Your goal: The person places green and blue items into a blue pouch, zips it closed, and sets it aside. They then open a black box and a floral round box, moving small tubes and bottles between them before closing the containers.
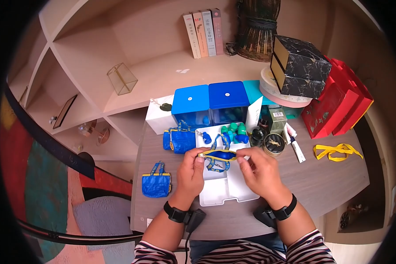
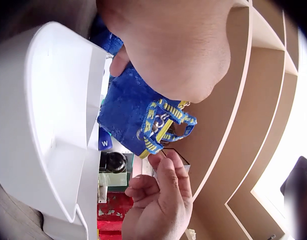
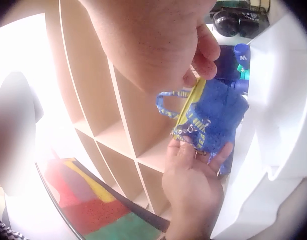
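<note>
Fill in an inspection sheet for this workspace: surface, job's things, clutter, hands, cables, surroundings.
Surface: grey wood-look table, partly covered.
Job's things: small blue bag held open, something blue inside; white tray with green and blue pieces in its far part; two similar blue bags at the left.
Clutter: yellow ribbon, red bags and black marbled box, all at the right.
Hands: left hand and right hand each pinch one end of the bag's rim.
Cables: one dark cable below the left wrist device.
Surroundings: shelving behind, with four upright books.
</note>
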`<state>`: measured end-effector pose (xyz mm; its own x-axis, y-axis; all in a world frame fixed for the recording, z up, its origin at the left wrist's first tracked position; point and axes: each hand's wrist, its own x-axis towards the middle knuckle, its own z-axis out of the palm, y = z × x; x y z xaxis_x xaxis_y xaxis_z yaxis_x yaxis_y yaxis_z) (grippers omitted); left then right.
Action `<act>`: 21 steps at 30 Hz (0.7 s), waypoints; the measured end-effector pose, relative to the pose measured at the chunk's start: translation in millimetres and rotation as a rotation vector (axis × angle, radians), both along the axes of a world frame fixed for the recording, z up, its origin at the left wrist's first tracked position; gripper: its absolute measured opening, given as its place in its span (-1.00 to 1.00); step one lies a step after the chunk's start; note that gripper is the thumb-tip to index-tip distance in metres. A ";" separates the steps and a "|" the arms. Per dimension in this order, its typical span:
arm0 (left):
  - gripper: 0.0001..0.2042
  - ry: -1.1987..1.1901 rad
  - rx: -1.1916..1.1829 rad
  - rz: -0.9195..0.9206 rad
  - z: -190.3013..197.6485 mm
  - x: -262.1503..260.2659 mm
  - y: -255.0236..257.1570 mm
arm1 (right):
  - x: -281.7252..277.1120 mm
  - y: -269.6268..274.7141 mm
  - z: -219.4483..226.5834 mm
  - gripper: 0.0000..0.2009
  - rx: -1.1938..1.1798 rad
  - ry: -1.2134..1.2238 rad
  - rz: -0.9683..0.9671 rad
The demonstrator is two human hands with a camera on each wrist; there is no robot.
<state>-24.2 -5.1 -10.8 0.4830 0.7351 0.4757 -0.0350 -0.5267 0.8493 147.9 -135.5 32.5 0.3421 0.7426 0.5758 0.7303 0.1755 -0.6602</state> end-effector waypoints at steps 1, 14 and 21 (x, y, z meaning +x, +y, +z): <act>-0.79 -0.003 -0.001 0.003 -1.8 -1.4 1.4 | 3.0 0.7 -1.6 -0.78 -0.008 0.002 -0.023; -0.82 -0.143 -0.028 0.096 -12.3 -0.4 9.0 | 5.7 7.0 -3.1 -0.60 -0.220 -0.018 -0.119; -0.85 -0.247 -0.037 0.157 -9.4 -5.7 7.4 | 26.2 26.9 8.8 -0.67 -0.358 -0.424 -0.186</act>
<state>-29.9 2.2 -20.2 0.2345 0.8107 0.5365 -0.1636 -0.5111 0.8438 174.0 -108.6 41.3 0.2796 0.8655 0.4156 0.9409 -0.1608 -0.2981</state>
